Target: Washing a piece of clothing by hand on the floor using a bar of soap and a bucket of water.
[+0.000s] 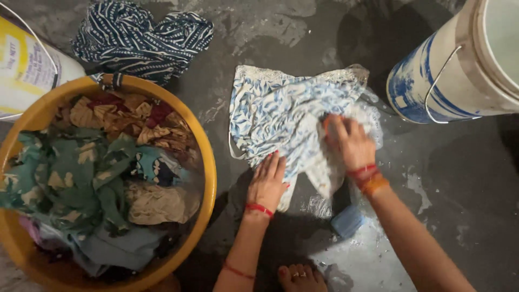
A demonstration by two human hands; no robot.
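Far left, a pail (pixel 24 65) cut off by the frame edge: white with a yellow label panel, wire handle, print not readable. Below it a yellow tub (pixel 208 162) heaped with wet clothes (pixel 102 178) in green, tan, maroon and grey, partly out of frame at the bottom. Behind the tub, a dark blue patterned cloth (pixel 143 38) bunched on the wet grey floor (pixel 459 216). Centre, a white garment (pixel 286 116) with a blue leaf print and lace edge lies crumpled on the floor. The left hand (pixel 267 181) is flat, fingers spread, pressing its lower edge. The right hand (pixel 348 140) is clenched on a bunched part of the garment; something orange shows under the fingers, can't tell what. A blue soap bar (pixel 347 220) sits on the floor just below the right wrist, near suds. Toes (pixel 300 277) are at the bottom edge. Top right, a white bucket (pixel 432 81) with blue label and wire handle, cropped.
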